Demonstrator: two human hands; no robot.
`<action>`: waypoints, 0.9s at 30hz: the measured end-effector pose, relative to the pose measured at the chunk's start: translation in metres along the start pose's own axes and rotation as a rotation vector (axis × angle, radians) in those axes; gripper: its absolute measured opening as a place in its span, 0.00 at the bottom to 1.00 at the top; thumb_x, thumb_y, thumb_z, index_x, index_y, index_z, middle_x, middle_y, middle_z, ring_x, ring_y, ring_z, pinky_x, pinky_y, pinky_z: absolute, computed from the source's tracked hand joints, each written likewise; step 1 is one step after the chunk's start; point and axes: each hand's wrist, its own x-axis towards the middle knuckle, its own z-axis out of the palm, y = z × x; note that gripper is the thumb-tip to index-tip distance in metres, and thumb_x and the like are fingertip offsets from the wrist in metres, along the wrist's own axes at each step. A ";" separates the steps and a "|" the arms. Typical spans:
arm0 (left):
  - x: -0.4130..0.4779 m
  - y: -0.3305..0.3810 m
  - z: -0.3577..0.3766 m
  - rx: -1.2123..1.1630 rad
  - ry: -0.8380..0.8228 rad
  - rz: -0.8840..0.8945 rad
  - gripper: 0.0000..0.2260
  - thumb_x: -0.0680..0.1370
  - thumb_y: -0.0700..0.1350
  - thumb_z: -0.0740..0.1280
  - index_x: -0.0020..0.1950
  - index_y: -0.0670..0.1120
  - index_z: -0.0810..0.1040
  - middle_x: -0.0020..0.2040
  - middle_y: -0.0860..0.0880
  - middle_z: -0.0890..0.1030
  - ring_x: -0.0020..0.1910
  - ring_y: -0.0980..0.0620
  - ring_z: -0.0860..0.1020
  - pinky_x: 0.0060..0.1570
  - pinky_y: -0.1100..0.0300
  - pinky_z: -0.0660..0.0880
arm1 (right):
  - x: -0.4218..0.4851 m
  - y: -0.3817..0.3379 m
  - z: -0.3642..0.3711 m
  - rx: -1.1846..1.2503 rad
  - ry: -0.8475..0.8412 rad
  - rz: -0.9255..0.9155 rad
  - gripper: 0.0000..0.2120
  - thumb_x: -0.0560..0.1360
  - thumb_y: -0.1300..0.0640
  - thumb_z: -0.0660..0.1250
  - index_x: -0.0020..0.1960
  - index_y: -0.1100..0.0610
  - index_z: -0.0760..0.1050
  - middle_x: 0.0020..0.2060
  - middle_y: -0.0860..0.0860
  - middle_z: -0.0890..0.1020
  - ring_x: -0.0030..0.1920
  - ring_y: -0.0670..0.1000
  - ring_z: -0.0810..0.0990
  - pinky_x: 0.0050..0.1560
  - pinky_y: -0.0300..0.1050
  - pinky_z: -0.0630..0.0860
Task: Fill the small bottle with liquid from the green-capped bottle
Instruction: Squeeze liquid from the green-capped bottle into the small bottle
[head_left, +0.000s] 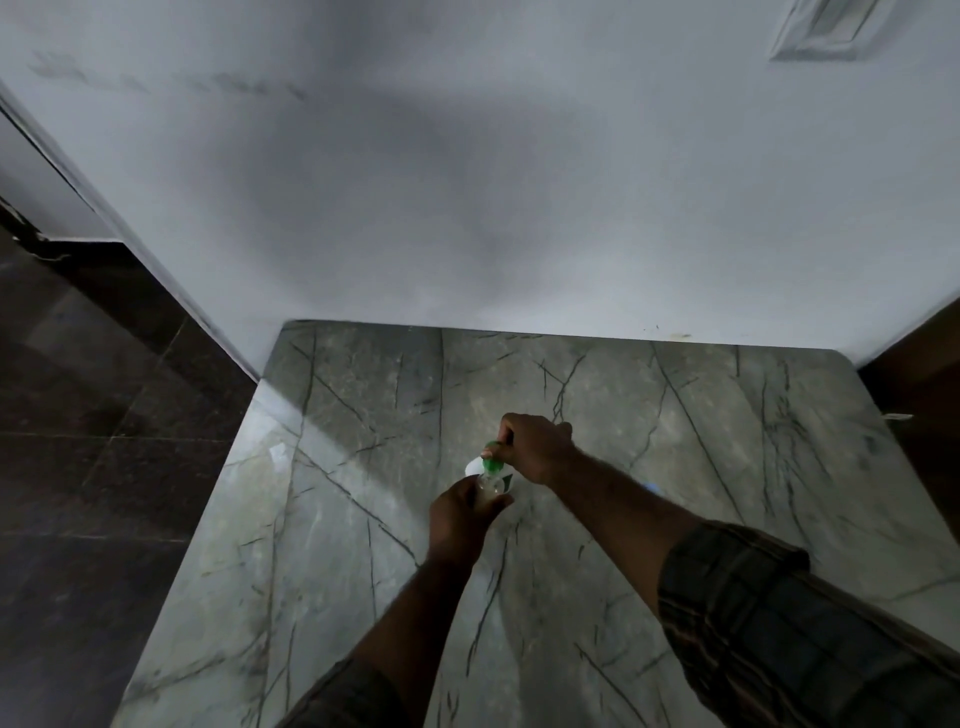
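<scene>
Marble-look table fills the lower view under a pale wall | right hand clamped on the green-capped bottle, tipped mouth-down | left hand wrapped round the small bottle just beneath, mid-table | mouths seem to touch; liquid too small to tell

A: Cap? Bottle?
B: Cap green, bottle white.
A: Table?
B: Grey-green marble, dark crack-like veins.
A: Sleeves?
B: Dark plaid, brownish lines. Wall pale grey. Floor dark brown tiles.
</scene>
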 end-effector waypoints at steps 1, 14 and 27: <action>0.000 0.001 -0.001 0.004 0.005 0.008 0.14 0.70 0.54 0.76 0.52 0.49 0.82 0.36 0.58 0.80 0.33 0.65 0.77 0.33 0.75 0.70 | 0.001 0.000 -0.002 -0.001 -0.002 0.000 0.14 0.74 0.39 0.67 0.46 0.49 0.73 0.46 0.47 0.82 0.51 0.51 0.78 0.63 0.56 0.64; 0.000 0.000 -0.002 -0.006 -0.010 -0.012 0.17 0.70 0.53 0.76 0.56 0.50 0.82 0.42 0.56 0.83 0.39 0.62 0.80 0.37 0.72 0.72 | 0.004 0.004 0.000 0.034 -0.024 0.007 0.15 0.73 0.38 0.68 0.45 0.49 0.72 0.42 0.45 0.79 0.47 0.49 0.76 0.59 0.55 0.64; 0.004 -0.001 -0.002 -0.015 -0.021 -0.007 0.17 0.70 0.51 0.77 0.56 0.48 0.82 0.43 0.53 0.84 0.39 0.60 0.80 0.36 0.72 0.72 | 0.005 0.004 0.003 0.010 -0.013 0.009 0.15 0.74 0.38 0.67 0.45 0.49 0.71 0.42 0.45 0.78 0.48 0.51 0.77 0.60 0.55 0.65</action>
